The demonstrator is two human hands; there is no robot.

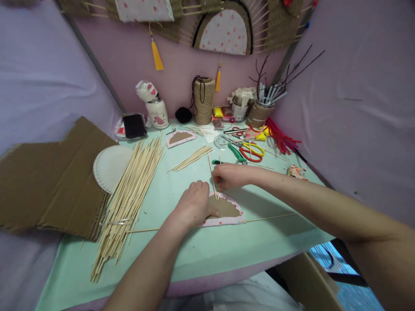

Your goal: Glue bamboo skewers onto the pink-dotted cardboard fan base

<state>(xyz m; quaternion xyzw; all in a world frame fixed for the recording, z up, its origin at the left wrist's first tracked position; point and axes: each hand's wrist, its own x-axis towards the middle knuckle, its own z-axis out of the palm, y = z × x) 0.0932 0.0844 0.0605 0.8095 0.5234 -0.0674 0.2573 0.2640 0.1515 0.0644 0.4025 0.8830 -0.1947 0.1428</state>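
A half-circle of brown cardboard (231, 210) with a white, red-spotted cloth border lies near the table's front. My left hand (193, 204) is closed on its left part, thumb on the cardboard; its other fingertips are partly hidden. Beyond the curved edge, my right hand (228, 176) pinches a thin bamboo stick, whose lower end meets the cardboard. Another bamboo stick (211, 172) stands just left of those fingers, its lower end also at the cardboard's top. A long stick (272, 217) runs out sideways along the straight edge.
Left are a big bundle of bamboo sticks (129, 194), a white paper plate (108, 166) and cardboard sheets (48, 181). A smaller stick pile (193, 157), a second half-circle (180, 137), green-handled pliers (236, 153) and scissors (251, 152) lie farther back. Behind stands a twine spool (204, 101).
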